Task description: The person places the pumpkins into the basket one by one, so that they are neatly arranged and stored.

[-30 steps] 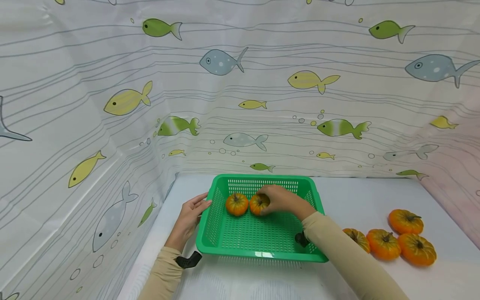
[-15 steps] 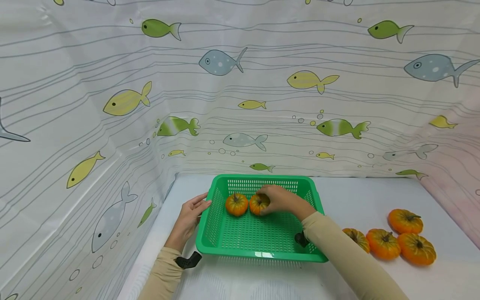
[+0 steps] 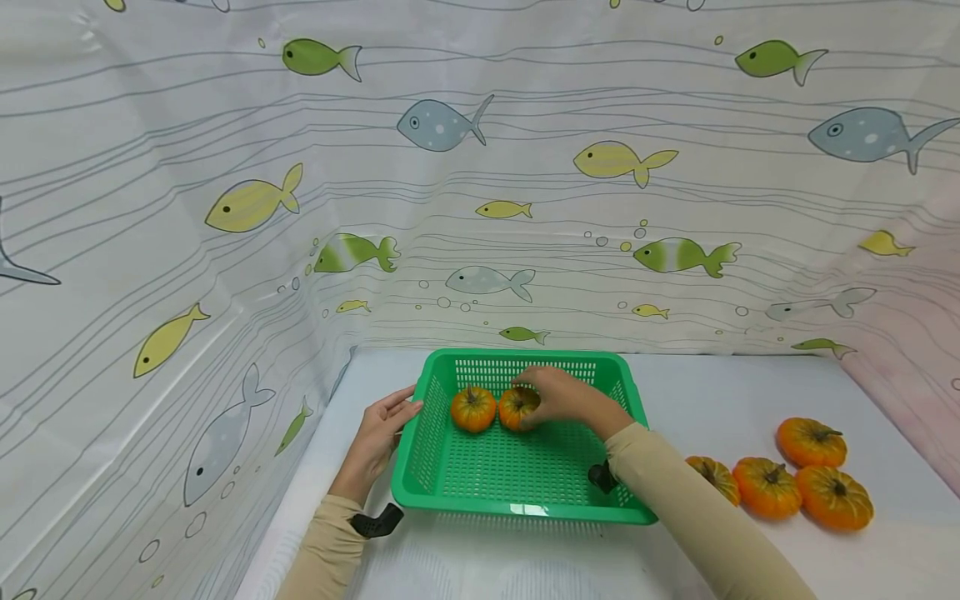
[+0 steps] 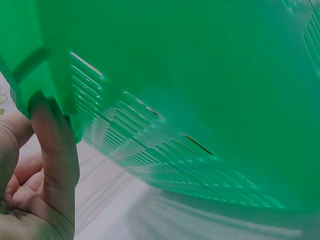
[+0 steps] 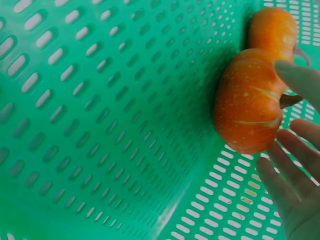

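Observation:
A green plastic basket [image 3: 525,504] with slotted walls stands on the white table. My left hand [image 3: 378,437] grips its left rim; in the left wrist view the fingers [image 4: 57,150] bend up against the rim. Inside the basket, two orange pumpkins with short stems sit side by side near the back: the left pumpkin [image 3: 473,410] and the right pumpkin [image 3: 516,410]. Over the right pumpkin is my right hand [image 3: 558,396]. Its thumb [image 5: 300,80] overlaps the pumpkin's top in the right wrist view, and the other fingers lie spread and fairly straight beside the stem.
Several more pumpkins [image 3: 767,489] lie on the table to the right of the basket, one partly hidden by the right sleeve [image 3: 690,500]. A fish-patterned curtain [image 3: 480,208] rises behind and along the left side. A black wrist camera [image 3: 378,521] sits below the left hand.
My right hand has risen very slightly and its fingers have loosened around the right pumpkin. The pumpkins, the basket and my left hand have stayed in place.

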Available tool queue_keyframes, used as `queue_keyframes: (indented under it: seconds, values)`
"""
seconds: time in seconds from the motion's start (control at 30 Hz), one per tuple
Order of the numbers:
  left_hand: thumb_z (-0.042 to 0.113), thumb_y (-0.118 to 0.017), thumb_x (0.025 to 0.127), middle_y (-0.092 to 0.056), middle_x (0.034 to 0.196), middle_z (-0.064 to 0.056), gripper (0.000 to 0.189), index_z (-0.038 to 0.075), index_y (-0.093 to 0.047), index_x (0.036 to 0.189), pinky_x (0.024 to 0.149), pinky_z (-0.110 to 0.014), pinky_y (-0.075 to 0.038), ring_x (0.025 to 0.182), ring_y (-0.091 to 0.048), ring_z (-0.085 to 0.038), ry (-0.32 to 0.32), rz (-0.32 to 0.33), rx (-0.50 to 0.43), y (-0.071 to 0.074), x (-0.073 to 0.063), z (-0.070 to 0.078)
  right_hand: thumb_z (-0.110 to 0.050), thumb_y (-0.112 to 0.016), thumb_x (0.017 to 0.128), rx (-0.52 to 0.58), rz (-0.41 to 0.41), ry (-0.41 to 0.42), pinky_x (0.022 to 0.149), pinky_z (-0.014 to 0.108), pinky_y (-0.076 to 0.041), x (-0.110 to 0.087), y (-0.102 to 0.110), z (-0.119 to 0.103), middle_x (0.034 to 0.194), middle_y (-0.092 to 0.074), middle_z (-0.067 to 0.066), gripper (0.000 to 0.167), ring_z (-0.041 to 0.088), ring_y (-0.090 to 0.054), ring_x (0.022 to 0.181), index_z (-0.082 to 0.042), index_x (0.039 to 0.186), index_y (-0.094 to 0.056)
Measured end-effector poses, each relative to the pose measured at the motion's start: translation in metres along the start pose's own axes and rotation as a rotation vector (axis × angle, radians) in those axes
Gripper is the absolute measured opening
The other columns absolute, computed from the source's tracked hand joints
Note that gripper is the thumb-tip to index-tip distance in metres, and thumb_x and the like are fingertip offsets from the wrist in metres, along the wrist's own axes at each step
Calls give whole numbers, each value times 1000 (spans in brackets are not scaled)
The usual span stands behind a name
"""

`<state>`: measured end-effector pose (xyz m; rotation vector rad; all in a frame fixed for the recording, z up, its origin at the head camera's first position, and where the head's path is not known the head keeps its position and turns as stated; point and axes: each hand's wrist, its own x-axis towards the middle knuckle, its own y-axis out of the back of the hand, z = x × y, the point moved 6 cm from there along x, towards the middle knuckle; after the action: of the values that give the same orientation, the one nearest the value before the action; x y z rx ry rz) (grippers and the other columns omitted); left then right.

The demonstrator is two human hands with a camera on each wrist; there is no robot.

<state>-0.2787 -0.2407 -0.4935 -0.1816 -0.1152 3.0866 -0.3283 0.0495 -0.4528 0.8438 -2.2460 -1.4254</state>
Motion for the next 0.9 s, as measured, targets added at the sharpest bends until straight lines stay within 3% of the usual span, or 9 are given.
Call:
queue_keyframes:
  seconds: [0.17,0.53,0.9]
  values:
    - [15,-67,102,-69,87,8,54,4,-48,152,67,-20,-62,76,-70,-4,3,0,1,0,-1,-1,-33,-87,85,-9,-2,9,118,53,-44,-1,3,-3,148,-59,14,67,35,-53,140,-8,142,-63]
    - [14,-67,102,-70,89,8,54,3,-49,151,68,-21,-63,77,-71,-5,-1,3,-5,1,0,0,-32,-86,86,2,7,5,115,53,-48,-5,14,-8,149,-59,14,66,34,-53,140,-8,142,-62]
    - [15,-67,102,-70,88,8,55,3,-48,152,66,-20,-62,75,-70,-4,-5,-3,-5,0,-1,0,-33,-86,86,-26,33,8,113,55,-49,-22,42,-11,149,-59,15,69,37,-53,140,-6,144,-60]
